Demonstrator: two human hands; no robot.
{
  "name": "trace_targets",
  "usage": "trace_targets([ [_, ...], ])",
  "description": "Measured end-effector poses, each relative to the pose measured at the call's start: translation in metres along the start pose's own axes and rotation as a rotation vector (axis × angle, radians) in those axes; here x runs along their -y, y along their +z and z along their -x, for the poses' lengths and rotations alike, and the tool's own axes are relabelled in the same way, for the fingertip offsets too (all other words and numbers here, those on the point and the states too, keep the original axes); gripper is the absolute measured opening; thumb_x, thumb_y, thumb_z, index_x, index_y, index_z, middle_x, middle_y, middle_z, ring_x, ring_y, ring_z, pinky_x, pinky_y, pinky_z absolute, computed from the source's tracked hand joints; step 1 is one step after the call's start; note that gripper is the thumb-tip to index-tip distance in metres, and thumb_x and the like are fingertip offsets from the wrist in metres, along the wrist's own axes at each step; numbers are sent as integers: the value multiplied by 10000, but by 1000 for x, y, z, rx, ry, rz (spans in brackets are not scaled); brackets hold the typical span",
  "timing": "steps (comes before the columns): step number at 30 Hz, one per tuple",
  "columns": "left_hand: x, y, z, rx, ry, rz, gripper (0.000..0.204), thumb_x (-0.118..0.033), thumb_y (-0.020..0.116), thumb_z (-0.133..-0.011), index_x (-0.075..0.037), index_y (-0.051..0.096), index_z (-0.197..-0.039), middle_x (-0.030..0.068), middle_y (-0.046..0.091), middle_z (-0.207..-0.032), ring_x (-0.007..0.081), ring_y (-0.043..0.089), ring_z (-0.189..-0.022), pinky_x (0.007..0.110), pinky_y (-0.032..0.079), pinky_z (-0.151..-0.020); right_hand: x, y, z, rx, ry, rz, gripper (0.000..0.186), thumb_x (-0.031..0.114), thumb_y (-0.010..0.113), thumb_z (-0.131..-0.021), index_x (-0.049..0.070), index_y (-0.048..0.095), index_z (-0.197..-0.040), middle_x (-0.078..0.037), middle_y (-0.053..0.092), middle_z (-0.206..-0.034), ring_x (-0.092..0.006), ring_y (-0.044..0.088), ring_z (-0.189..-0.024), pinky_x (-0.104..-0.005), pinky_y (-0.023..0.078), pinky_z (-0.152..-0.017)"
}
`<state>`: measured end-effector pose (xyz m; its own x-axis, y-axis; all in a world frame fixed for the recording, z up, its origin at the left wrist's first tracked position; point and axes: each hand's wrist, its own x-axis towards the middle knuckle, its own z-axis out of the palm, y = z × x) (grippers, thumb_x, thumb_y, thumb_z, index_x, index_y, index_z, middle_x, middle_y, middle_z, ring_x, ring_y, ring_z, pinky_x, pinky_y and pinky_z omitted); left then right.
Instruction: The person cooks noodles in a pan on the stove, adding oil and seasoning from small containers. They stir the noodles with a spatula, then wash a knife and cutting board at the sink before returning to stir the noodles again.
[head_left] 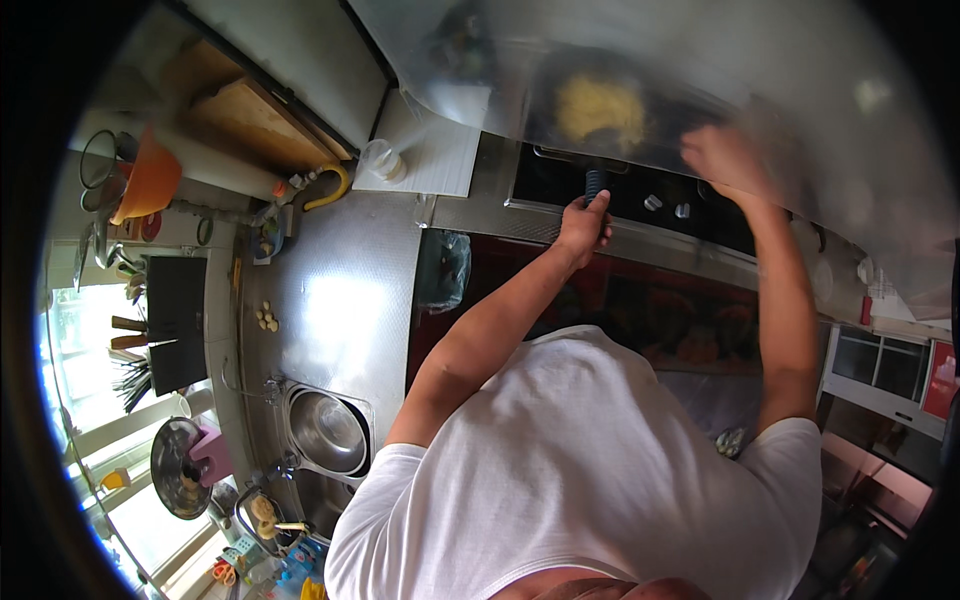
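Note:
My left hand (pixel 583 229) is wrapped round the dark ribbed handle (pixel 596 182) of a pan on the stove. Yellow food (pixel 602 108) lies in the dark pan, seen hazily through a see-through hood panel (pixel 680 60). To the right of the pan, partly behind that panel, my right hand (pixel 728 160) is raised over the stove with its fingers curled in. Whatever it may hold is hidden or blurred. Two silver knobs (pixel 668 206) sit on the black stove front (pixel 630 195) between my hands.
A clear cup (pixel 383 160) stands on a white board (pixel 430 150) left of the stove. Along the steel counter (pixel 340 270) are several small pale pieces (pixel 267 317) and a sink with a steel bowl (pixel 328 430). A dark knife block (pixel 178 322) is by the window.

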<state>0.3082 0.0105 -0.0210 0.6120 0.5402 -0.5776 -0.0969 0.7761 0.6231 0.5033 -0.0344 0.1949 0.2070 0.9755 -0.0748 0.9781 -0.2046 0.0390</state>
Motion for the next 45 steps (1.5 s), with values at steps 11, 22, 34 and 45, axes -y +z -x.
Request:
trace_targets([
  [11,2,-4,-2,-15,10,-25,335,-361,655,-1026,-73,486,-1054,42,569,-771,141,541,-573,296,419,-462,36,-46,8,86,117,23,258,242,665,-959,42,737,-1104,-201,733,-1073,-403,687,-1036,-479,548,-876],
  [22,2,-2,-2,-6,24,-24,334,-362,649,-1028,-68,496,-1073,38,561,-758,137,536,-574,296,412,-462,10,-19,-9,45,23,153,219,243,643,-970,38,715,-998,-185,722,-970,-396,691,-948,-499,542,-812],
  [34,0,0,4,-46,62,-55,355,-385,645,-1024,-60,507,-1050,28,557,-730,126,527,-538,292,398,-445,-116,8,-117,-92,77,228,273,244,609,-930,1,732,-924,-199,718,-864,-352,708,-856,-462,560,-783],
  [45,2,-3,2,5,66,-61,341,-373,635,-1030,-54,517,-1060,23,574,-729,122,532,-533,286,415,-447,-128,19,-179,102,-371,239,275,255,656,-904,-2,754,-917,-214,705,-810,-283,689,-729,-442,535,-674],
])
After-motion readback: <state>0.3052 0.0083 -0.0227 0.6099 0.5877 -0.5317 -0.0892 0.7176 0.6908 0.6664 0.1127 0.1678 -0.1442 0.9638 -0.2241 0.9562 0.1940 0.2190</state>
